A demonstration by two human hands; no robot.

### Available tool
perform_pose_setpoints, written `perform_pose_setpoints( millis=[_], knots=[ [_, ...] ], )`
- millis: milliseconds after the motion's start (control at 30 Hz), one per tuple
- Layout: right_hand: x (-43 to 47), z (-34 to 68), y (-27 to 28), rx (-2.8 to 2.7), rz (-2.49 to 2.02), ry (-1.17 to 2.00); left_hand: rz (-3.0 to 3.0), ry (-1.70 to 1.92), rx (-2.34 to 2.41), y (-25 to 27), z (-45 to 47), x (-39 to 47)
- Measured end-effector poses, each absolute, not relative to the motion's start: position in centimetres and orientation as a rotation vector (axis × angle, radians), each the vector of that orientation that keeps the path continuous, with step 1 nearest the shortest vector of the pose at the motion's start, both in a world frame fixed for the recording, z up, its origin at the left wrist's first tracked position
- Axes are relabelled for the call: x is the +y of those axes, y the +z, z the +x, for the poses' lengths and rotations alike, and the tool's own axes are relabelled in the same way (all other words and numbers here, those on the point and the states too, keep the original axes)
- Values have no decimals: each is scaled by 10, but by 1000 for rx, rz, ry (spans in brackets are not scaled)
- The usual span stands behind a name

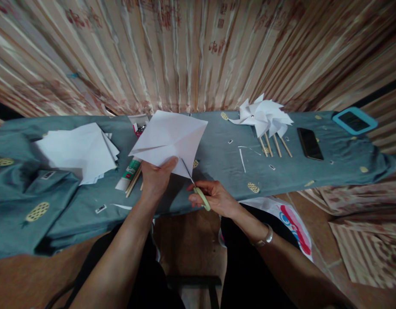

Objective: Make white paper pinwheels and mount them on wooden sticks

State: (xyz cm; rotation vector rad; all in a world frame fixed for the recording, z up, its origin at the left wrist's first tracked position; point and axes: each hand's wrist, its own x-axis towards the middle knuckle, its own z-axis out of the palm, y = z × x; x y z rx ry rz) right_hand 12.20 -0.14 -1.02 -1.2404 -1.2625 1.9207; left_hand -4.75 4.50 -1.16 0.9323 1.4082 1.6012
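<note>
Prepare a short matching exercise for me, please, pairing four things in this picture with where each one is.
1. Scissors
2. Creased white sheet
3. Dark phone
4. Paper stack

A. between the pinwheels and the blue-framed device
B. in the right hand
C. left of the green-and-white tube
D. in the left hand

Pairs: 1-B, 2-D, 3-A, 4-C
</note>
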Motion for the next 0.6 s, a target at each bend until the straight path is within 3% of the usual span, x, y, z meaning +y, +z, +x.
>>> perform_pose_setpoints(
  millis=[600],
  knots=[
    [-2,121,-12,-1258,-1256,1908,918,1573,1427,-16,-45,43]
  ],
)
